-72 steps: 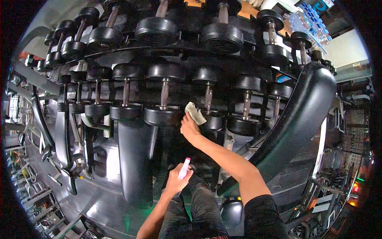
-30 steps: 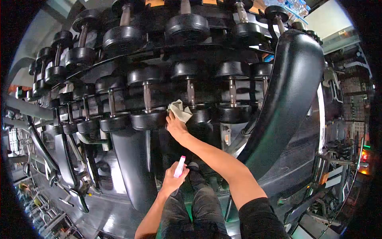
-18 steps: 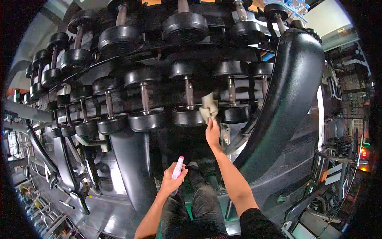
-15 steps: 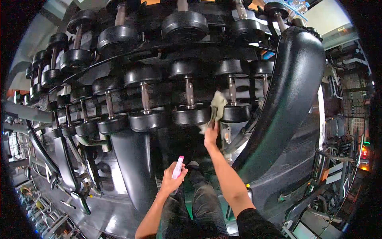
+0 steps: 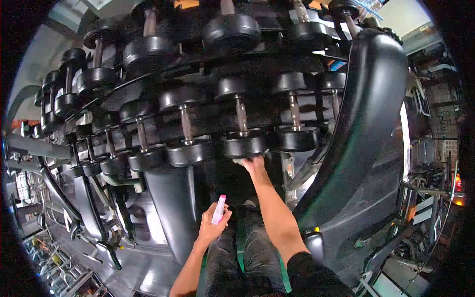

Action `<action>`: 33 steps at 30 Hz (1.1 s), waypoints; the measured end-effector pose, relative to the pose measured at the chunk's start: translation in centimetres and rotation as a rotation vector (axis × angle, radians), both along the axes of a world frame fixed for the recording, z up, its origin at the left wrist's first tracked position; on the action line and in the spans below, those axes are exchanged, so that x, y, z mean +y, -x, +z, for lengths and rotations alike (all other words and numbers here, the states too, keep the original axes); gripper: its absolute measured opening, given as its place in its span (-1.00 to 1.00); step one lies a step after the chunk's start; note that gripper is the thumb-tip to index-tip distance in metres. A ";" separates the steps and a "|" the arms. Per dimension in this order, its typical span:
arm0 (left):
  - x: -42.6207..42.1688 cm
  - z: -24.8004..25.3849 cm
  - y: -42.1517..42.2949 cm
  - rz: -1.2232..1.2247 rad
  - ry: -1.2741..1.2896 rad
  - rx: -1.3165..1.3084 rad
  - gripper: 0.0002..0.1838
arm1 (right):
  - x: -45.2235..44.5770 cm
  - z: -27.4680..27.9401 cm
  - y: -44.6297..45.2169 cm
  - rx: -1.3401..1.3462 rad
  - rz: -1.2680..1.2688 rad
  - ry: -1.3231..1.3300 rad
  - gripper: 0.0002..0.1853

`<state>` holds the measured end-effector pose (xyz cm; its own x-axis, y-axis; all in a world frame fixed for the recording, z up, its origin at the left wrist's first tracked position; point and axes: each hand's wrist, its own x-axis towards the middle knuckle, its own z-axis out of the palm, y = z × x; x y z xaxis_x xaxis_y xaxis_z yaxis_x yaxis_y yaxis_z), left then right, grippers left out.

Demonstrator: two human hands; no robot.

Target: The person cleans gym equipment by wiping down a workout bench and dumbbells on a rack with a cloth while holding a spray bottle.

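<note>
My left hand (image 5: 214, 223) is closed around what looks like a spray bottle with a white head (image 5: 218, 212) and a pink tip; the hand hides most of its body. It hangs low, over my legs. My right hand (image 5: 255, 164) reaches forward to the underside of the near head of a black dumbbell (image 5: 246, 144) on the lower rack. A pale cloth (image 5: 240, 161) shows at the edge of that hand, mostly hidden by the dumbbell and my fingers. Another dumbbell (image 5: 297, 138) lies just to the right.
Several more dumbbells line the lower and upper tiers of the rack (image 5: 148, 74). A padded black bench (image 5: 366, 109) rises close on my right, and another bench pad (image 5: 170, 208) stands left of my legs. More gym machines (image 5: 396, 237) are at the far right.
My right hand has brought the cloth down and left, from between two dumbbells to beneath the near head of the left one. My left hand keeps its hold. The view has shifted slightly.
</note>
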<state>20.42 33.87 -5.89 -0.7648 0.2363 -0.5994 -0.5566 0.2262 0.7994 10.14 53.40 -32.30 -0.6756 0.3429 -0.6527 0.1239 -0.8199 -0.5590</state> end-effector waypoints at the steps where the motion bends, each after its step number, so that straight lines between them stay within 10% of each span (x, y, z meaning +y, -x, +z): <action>1: -0.3 0.0 0.3 0.004 0.001 0.010 -0.78 | 0.4 8.1 0.6 -0.159 -0.423 0.487 -0.77; 7: -1.3 -0.1 0.4 -0.015 0.012 0.026 -0.77 | -1.7 16.5 -4.7 0.004 -0.274 0.121 -0.60; 12: -1.3 -0.5 0.0 -0.060 0.022 0.026 -0.77 | -0.1 17.1 -6.1 -0.155 -0.256 0.449 -0.61; 15: -1.2 -0.4 -0.1 -0.069 0.025 0.020 -0.78 | 0.8 2.4 -6.3 0.385 0.054 0.052 -0.70; 17: -1.4 -0.5 -0.1 -0.063 0.019 0.007 -0.78 | -0.7 0.9 -1.4 0.109 -0.380 0.582 -0.85; 20: -1.8 0.3 0.1 -0.078 -0.009 0.048 -0.78 | -1.8 4.1 1.3 -0.131 -0.500 0.513 -0.87; 26: -2.3 0.4 0.7 -0.036 -0.005 0.024 -0.80 | -0.3 15.1 -5.6 -0.086 -0.381 0.676 -0.74; 28: -2.1 0.4 1.0 -0.015 -0.023 0.013 -0.80 | -0.3 18.2 -7.6 0.068 -0.082 0.319 -0.69; 33: -1.9 1.3 1.5 -0.038 -0.011 0.031 -0.80 | 1.5 12.9 -7.0 -0.089 -0.115 0.463 -0.69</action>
